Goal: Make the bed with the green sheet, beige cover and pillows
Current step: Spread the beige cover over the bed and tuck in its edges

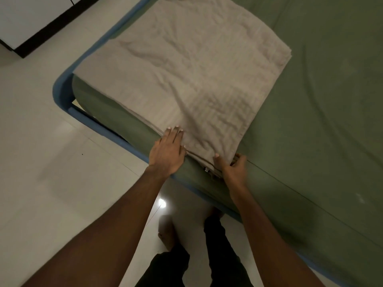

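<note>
The beige cover (pixel 186 69), folded in layers, is laid on the green sheet (pixel 321 100) at the bed's corner, probably to be opened out from there. Its 7 o'clock edge is pressed flat under the straight-fingered left hand (pixel 167 152). Its 5 o'clock corner is pinched between thumb and curled fingers of the right hand (pixel 233 167).

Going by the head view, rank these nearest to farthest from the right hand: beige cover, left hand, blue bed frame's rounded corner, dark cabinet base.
1. beige cover: the right hand pinches its near corner.
2. left hand: just left, flat on the cover.
3. blue bed frame's rounded corner: farther left.
4. dark cabinet base: far top left.
</note>
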